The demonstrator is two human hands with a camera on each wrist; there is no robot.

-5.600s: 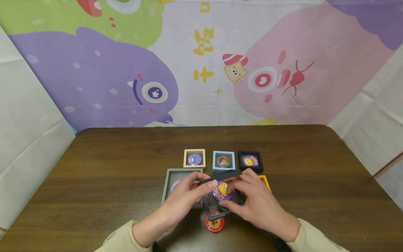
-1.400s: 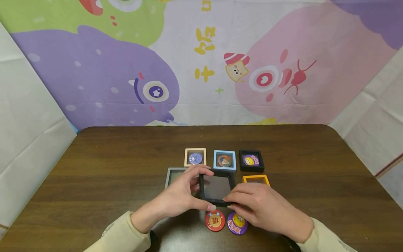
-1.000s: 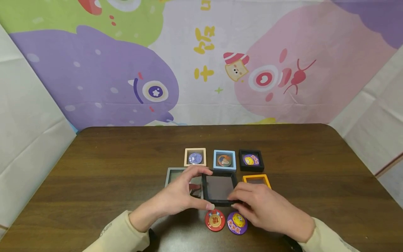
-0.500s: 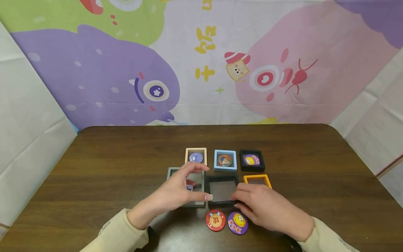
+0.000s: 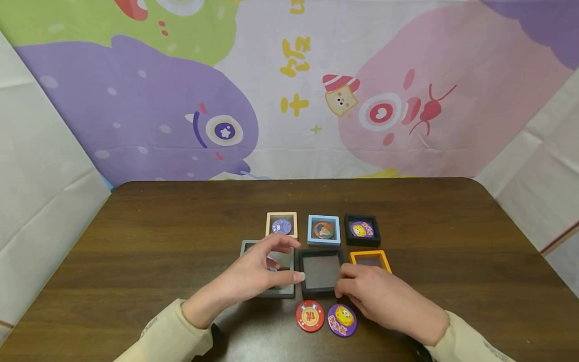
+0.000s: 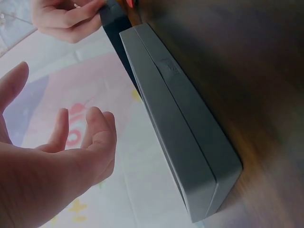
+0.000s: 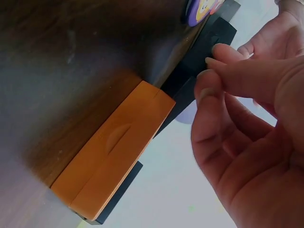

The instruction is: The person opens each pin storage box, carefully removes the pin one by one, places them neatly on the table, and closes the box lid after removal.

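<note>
A black square display frame (image 5: 322,272) with a clear film centre lies on the table in front of the person. At its near right corner the right hand (image 5: 384,296) curls its fingers and pinches the edge; in the right wrist view its fingertips meet at the black wall. The left hand (image 5: 253,271) hovers over a larger grey display frame (image 5: 286,290), fingers apart and loosely bent, thumb tip beside the black frame's left edge. This hand partly hides a purple badge in the grey frame. On the near side lie a red round badge (image 5: 309,316) and a purple lion badge (image 5: 342,320).
Behind stand a beige frame (image 5: 269,226), a light blue frame (image 5: 323,243) and a small black frame (image 5: 363,242), each with a round badge in it. A yellow-orange frame (image 5: 384,260) sits beyond the right hand. A cartoon cloth (image 5: 289,151) hangs past the table's far edge.
The purple lion badge, earlier held over the opened black frame, now lies on the table. The black frame has been closed, set down and shifted right. The left hand has let go of it.
</note>
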